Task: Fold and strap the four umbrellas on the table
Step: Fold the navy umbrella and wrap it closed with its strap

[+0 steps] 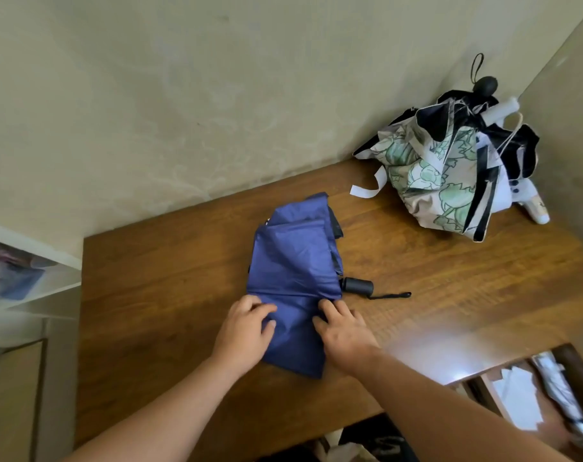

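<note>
Early days: blue umbrella [295, 278] lies mid-frame on the counter [450, 278], canopy loose, unstrapped. Left hand [245, 331] and right hand [341, 331] both pinch its near fabric, gathering pleats. The other umbrellas [450, 161] sit heaped upper right, none strapped (count unclear). Brown wood counter, plain beige wall [150, 95], white shelf [30, 248] at left.

Bare table [156, 295] lies left of the blue umbrella [293, 261], and a wide bare strip runs between it and the pile of umbrellas [450, 168] in the far right corner. The black handle [358, 286] and its cord [391, 296] jut right into that strip. Walls close the far and right sides.
</note>
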`<state>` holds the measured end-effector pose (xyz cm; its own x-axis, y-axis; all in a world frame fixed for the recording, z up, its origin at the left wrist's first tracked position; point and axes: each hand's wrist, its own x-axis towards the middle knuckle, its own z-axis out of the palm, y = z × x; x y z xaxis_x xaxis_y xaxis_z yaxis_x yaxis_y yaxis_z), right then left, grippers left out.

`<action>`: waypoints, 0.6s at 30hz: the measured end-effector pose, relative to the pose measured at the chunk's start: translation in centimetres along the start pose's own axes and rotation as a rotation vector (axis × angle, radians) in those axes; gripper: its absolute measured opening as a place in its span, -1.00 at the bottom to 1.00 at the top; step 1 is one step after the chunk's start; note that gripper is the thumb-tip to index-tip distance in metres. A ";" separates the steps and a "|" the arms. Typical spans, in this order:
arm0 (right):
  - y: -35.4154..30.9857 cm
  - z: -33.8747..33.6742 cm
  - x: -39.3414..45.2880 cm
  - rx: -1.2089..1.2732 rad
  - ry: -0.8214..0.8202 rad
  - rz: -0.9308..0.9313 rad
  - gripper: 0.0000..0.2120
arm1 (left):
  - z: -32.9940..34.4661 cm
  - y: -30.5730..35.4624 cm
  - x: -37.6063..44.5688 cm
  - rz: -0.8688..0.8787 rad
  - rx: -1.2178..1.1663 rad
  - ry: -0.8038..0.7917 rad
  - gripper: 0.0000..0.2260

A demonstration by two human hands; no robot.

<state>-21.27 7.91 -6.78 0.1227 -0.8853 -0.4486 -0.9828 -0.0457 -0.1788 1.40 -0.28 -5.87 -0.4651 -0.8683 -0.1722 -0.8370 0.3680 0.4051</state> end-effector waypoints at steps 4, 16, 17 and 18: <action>0.6 0.5 -0.3 0.079 -0.035 0.012 -0.42 | 0.9 2.2 2.6 0.099 0.093 -0.292 -0.48; 3.6 -4.2 3.4 0.142 -0.033 0.190 -0.52 | 2.3 2.9 0.2 0.173 0.381 -0.509 -0.35; 3.6 -4.3 3.4 0.115 -0.064 0.194 -0.54 | 2.3 2.9 -0.1 0.161 0.385 -0.516 -0.35; 3.6 -4.4 3.4 0.092 -0.102 0.202 -0.54 | 2.4 3.0 -0.2 0.144 0.387 -0.526 -0.34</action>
<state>-24.99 2.71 -5.04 -0.0568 -0.8205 -0.5689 -0.9727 0.1739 -0.1537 -1.68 1.81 -6.75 -0.5765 -0.5599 -0.5952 -0.7536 0.6458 0.1224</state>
